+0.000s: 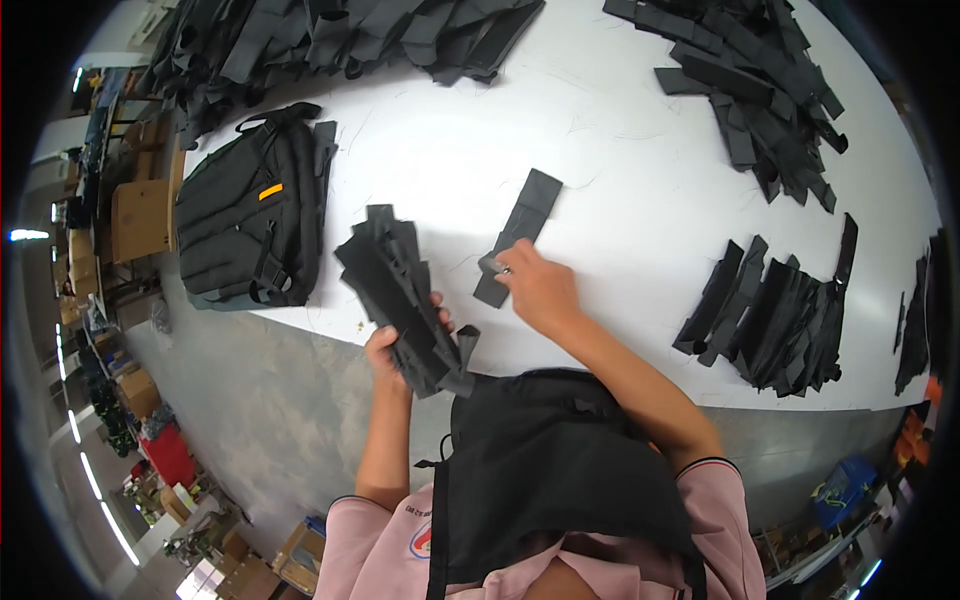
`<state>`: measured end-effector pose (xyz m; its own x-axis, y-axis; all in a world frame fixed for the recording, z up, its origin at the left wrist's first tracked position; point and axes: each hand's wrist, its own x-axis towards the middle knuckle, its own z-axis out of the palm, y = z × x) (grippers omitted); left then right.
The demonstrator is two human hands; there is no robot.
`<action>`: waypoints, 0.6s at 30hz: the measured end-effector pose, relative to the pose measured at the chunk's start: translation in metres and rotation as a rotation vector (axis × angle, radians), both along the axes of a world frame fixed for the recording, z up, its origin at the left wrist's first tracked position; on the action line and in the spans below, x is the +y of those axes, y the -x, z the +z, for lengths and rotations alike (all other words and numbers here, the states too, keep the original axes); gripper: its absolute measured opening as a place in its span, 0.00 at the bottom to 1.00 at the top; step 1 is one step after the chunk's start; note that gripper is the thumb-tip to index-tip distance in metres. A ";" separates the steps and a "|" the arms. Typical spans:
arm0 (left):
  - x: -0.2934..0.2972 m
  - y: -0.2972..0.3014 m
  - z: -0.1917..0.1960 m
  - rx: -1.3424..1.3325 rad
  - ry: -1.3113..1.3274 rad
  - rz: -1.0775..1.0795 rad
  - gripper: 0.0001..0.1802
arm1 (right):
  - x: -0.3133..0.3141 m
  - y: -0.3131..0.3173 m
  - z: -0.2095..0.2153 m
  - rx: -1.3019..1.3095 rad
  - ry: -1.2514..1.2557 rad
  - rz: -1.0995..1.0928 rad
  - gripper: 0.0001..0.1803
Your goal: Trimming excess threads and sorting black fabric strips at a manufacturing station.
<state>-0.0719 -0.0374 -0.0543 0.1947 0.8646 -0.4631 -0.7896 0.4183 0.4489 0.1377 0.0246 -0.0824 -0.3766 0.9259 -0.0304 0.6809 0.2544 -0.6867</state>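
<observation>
A thick bundle of black fabric strips [392,285] is clasped in my left hand [385,350], its thumb on one side and fingertips showing on the other. The bundle is held up at the table's near edge, several layers deep with uneven ends. To its right, a single black fabric strip [530,208] lies slanted on the white table. My right hand [545,290] has its fingers closed on the lower part of that strip. Something small and shiny shows at the fingers; whether it is a ring or a tool I cannot tell.
A black backpack [245,225] with an orange tab lies at the table's left edge. Heaps of black strips [350,35] cover the far side, with another pile [750,85] at far right. More strips [785,325] lie in a row at right. Loose threads dot the white table [430,140].
</observation>
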 end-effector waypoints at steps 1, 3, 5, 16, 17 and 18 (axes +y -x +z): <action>-0.001 0.003 0.005 -0.041 -0.028 -0.014 0.41 | 0.004 -0.007 0.003 0.063 0.017 -0.112 0.14; 0.001 0.005 0.009 -0.081 -0.067 -0.022 0.40 | 0.026 -0.018 0.006 0.035 -0.056 -0.048 0.16; 0.004 0.007 0.002 0.007 0.011 -0.125 0.39 | 0.052 -0.020 -0.003 -0.183 -0.127 0.129 0.24; 0.023 -0.023 -0.020 0.155 0.086 -0.223 0.34 | 0.050 -0.113 -0.008 -0.374 0.116 -0.042 0.11; 0.029 -0.033 -0.018 0.194 0.096 -0.226 0.33 | 0.040 -0.131 -0.012 -0.108 0.430 -0.217 0.13; 0.035 -0.043 -0.018 0.229 0.102 -0.236 0.32 | 0.028 -0.149 -0.010 0.182 0.721 -0.400 0.15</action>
<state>-0.0287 -0.0022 -0.0719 0.2650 0.7554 -0.5993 -0.5494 0.6291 0.5499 0.2863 0.0522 -0.0924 -0.0805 0.7678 -0.6356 0.4897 -0.5250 -0.6961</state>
